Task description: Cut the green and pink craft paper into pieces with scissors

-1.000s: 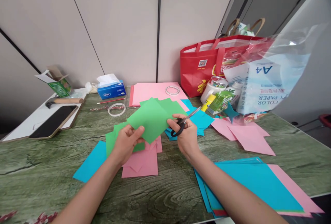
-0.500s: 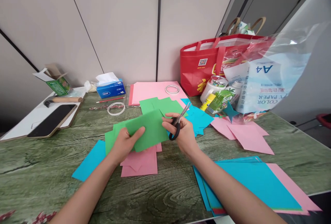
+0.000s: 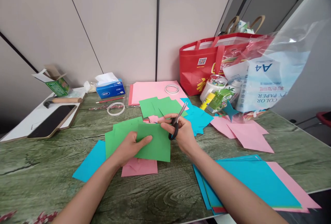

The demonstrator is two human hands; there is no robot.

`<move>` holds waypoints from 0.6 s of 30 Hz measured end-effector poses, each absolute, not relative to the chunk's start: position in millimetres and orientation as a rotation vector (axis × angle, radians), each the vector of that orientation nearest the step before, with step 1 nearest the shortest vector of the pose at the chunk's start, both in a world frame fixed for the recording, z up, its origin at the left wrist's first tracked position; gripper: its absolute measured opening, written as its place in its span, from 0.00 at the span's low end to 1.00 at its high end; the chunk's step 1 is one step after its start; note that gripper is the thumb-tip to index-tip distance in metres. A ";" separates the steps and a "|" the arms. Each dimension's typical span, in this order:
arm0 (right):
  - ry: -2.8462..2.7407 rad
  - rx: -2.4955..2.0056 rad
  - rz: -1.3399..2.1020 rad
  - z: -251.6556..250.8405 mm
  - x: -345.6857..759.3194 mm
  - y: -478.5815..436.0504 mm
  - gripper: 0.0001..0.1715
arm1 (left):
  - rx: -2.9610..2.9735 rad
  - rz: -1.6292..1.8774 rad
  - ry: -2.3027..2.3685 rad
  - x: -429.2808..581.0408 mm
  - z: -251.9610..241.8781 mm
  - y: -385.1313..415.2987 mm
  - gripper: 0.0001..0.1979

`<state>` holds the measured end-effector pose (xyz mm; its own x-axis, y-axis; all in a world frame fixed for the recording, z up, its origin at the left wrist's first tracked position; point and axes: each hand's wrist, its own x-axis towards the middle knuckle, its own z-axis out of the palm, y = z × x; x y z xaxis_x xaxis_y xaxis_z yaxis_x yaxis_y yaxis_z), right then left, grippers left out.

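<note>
My left hand point(image 3: 130, 148) is closed on a green sheet of paper point(image 3: 157, 144), the thumb lying across its face. My right hand point(image 3: 182, 134) holds a pair of scissors point(image 3: 176, 125) by the black handle, blades pointing up and away. Its fingers are close to the upper right of the green sheet; whether they touch it I cannot tell. Under and left of my left hand lie more green sheets point(image 3: 113, 141), a blue sheet point(image 3: 90, 162) and pink pieces point(image 3: 144, 168). Green squares point(image 3: 164, 107) and blue pieces point(image 3: 198, 118) lie beyond my hands.
At the left are a phone point(image 3: 51, 121), a hammer point(image 3: 64, 100) and a tissue box point(image 3: 110, 89). Tape rolls point(image 3: 116, 109) lie farther back. A red bag point(image 3: 192, 68), glue stick point(image 3: 207, 101) and paper packet point(image 3: 269, 82) stand right. Blue sheets point(image 3: 253, 182) lie near the front right.
The green sheet in my left hand has tilted from slanting to nearly level, its right side dropping. My left hand has shifted slightly right. The scissors stay in my right hand.
</note>
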<state>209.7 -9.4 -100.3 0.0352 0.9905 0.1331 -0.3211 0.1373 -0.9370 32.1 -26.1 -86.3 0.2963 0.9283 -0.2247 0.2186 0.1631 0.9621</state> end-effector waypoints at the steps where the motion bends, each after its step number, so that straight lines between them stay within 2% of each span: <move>1: -1.014 -0.881 1.239 -99.7 209.4 -9.7 0.16 | 1.336 0.723 1.183 32.1 -85.8 -26.8 0.16; 8: -0.874 -0.984 1.101 -100.2 207.2 -11.1 0.18 | 1.294 0.591 1.127 36.4 -82.9 -32.5 0.15; 13: -0.823 -1.015 1.134 -99.4 207.7 -10.7 0.19 | 1.267 0.618 1.209 39.0 -83.8 -35.8 0.14; 18: -0.800 -1.014 1.215 -101.2 208.5 -8.2 0.20 | 1.141 0.678 1.082 38.3 -85.1 -33.6 0.14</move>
<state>208.5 -8.2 -101.2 0.1916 0.9811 -0.0285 -0.3611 0.0435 -0.9315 38.3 -33.6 -85.1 0.3654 0.8725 -0.3243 0.0883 0.3144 0.9452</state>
